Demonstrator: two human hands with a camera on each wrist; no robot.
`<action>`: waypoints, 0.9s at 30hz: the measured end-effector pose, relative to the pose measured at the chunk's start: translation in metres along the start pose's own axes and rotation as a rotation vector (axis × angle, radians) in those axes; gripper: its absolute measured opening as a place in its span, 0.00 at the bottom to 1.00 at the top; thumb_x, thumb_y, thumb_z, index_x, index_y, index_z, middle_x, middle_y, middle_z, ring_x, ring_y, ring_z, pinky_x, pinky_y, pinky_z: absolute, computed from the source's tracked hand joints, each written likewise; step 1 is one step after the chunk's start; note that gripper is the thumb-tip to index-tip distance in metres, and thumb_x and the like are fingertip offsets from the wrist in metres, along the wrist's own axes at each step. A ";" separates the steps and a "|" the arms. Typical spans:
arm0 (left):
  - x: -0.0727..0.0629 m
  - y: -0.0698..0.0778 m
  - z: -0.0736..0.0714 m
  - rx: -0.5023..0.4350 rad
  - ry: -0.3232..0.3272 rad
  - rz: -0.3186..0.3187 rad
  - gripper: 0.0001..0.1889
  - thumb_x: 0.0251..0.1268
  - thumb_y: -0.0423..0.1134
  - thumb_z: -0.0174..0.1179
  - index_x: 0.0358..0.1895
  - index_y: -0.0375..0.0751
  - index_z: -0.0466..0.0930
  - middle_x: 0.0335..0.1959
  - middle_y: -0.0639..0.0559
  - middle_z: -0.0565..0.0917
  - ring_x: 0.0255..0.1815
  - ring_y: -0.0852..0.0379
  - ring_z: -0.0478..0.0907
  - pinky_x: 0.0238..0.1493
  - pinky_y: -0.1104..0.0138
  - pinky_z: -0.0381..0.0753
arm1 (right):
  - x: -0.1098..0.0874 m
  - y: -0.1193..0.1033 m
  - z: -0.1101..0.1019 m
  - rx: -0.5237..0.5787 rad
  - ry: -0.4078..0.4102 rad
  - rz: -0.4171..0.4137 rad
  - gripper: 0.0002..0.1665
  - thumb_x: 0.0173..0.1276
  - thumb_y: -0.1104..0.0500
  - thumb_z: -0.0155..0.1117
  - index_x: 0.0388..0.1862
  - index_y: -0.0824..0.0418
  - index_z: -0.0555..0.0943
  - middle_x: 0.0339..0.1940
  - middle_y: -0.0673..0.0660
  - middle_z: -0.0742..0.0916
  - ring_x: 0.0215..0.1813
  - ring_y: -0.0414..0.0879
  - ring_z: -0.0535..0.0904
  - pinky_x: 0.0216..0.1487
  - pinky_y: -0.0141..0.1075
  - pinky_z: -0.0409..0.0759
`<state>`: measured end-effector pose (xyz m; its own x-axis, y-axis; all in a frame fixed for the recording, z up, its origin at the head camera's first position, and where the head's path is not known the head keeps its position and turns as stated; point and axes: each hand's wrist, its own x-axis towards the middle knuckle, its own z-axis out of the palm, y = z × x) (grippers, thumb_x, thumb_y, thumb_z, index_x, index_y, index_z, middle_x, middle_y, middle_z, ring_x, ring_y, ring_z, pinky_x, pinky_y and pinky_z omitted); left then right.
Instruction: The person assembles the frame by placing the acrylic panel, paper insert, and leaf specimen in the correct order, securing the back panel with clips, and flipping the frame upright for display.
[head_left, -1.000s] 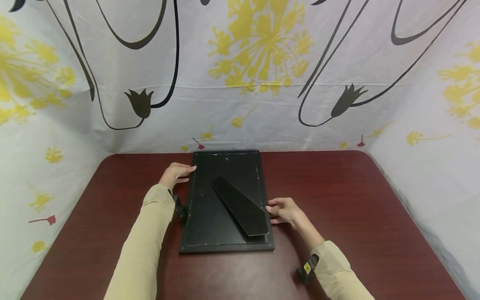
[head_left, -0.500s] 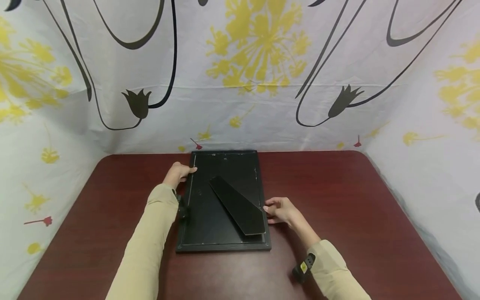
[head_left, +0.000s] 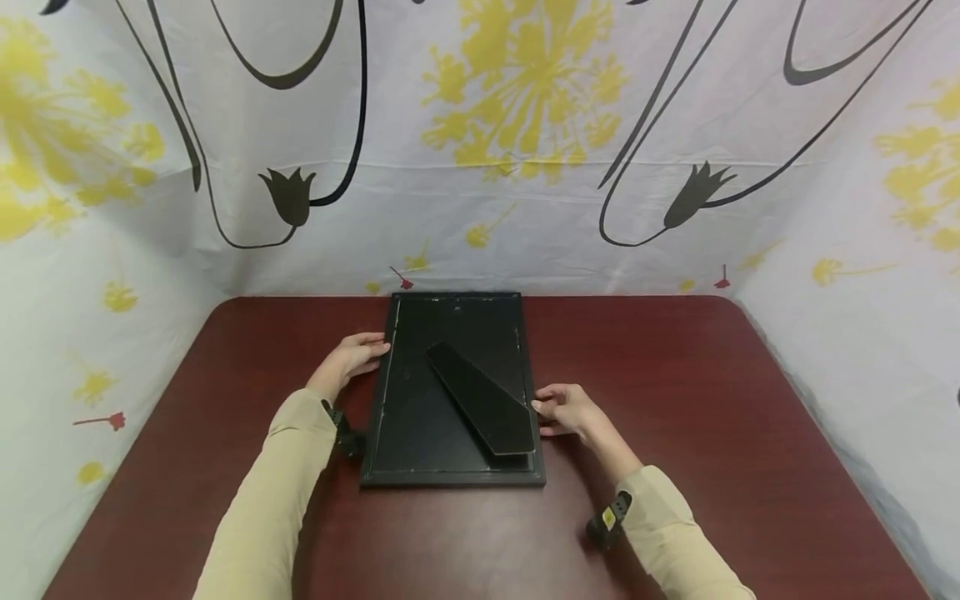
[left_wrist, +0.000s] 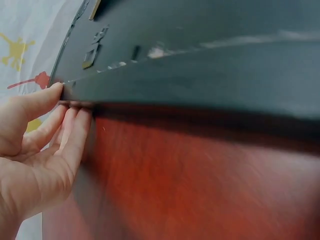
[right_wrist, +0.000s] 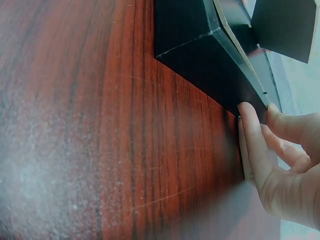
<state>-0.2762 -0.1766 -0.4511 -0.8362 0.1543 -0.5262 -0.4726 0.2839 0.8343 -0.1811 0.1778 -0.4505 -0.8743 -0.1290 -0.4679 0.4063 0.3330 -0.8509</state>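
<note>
A black picture frame lies face down on the dark red table, its back panel upward. Its easel leg slants across the panel, the wide end a little raised. My left hand holds the frame's left side toward the far end; in the left wrist view its thumb is on the upper edge and the fingers are beneath. On the opposite side, lower down, my right hand pinches the edge, thumb above and fingers against the side wall in the right wrist view. The frame's front is hidden.
The reddish-brown wooden table extends to both sides and in front of the frame. A white cloth with yellow and grey flowers hangs behind and along both sides. Each wrist wears a small black camera.
My left hand has shifted slightly nearer along the frame's left side, and its thumb has drawn back toward the edge. My right hand keeps its hold. The head view has tilted slightly.
</note>
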 end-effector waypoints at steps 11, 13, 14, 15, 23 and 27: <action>-0.032 -0.026 -0.003 0.025 -0.122 0.049 0.33 0.68 0.36 0.50 0.72 0.39 0.45 0.73 0.39 0.50 0.72 0.44 0.52 0.68 0.52 0.65 | 0.000 0.001 0.002 -0.008 0.020 0.008 0.23 0.66 0.64 0.56 0.59 0.72 0.69 0.47 0.68 0.81 0.36 0.44 0.81 0.37 0.39 0.86; -0.037 -0.029 -0.004 0.032 -0.142 0.060 0.34 0.68 0.36 0.50 0.72 0.40 0.44 0.73 0.39 0.49 0.72 0.44 0.51 0.67 0.51 0.65 | 0.001 0.001 0.001 -0.008 0.011 0.003 0.24 0.66 0.64 0.56 0.59 0.73 0.68 0.47 0.68 0.81 0.36 0.44 0.81 0.37 0.39 0.86; -0.039 -0.030 -0.004 0.034 -0.152 0.067 0.34 0.68 0.35 0.50 0.72 0.40 0.43 0.73 0.39 0.49 0.72 0.43 0.50 0.67 0.51 0.65 | 0.001 0.002 0.001 -0.006 0.008 0.002 0.24 0.66 0.64 0.56 0.59 0.73 0.68 0.47 0.67 0.81 0.36 0.44 0.81 0.36 0.39 0.86; -0.040 -0.032 -0.004 0.037 -0.159 0.073 0.34 0.68 0.35 0.50 0.72 0.40 0.43 0.73 0.39 0.48 0.72 0.43 0.50 0.67 0.51 0.65 | 0.002 0.002 0.001 0.001 0.007 0.003 0.24 0.66 0.64 0.56 0.59 0.73 0.68 0.46 0.67 0.81 0.36 0.44 0.81 0.36 0.38 0.86; -0.045 -0.038 0.000 0.009 -0.112 0.060 0.34 0.68 0.37 0.51 0.72 0.45 0.45 0.73 0.42 0.50 0.73 0.46 0.51 0.67 0.51 0.66 | 0.005 0.003 -0.002 0.073 -0.020 0.015 0.27 0.65 0.64 0.57 0.60 0.73 0.67 0.44 0.60 0.81 0.37 0.39 0.80 0.39 0.37 0.85; -0.044 -0.040 0.003 -0.004 -0.089 0.050 0.33 0.68 0.37 0.50 0.72 0.46 0.46 0.73 0.43 0.51 0.73 0.47 0.51 0.67 0.51 0.65 | 0.005 0.003 -0.004 0.079 -0.050 0.006 0.31 0.62 0.65 0.61 0.62 0.75 0.65 0.37 0.56 0.82 0.34 0.38 0.81 0.42 0.36 0.85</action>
<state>-0.2194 -0.1922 -0.4615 -0.8307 0.2520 -0.4964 -0.4322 0.2702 0.8603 -0.1857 0.1820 -0.4549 -0.8584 -0.1746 -0.4823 0.4325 0.2593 -0.8636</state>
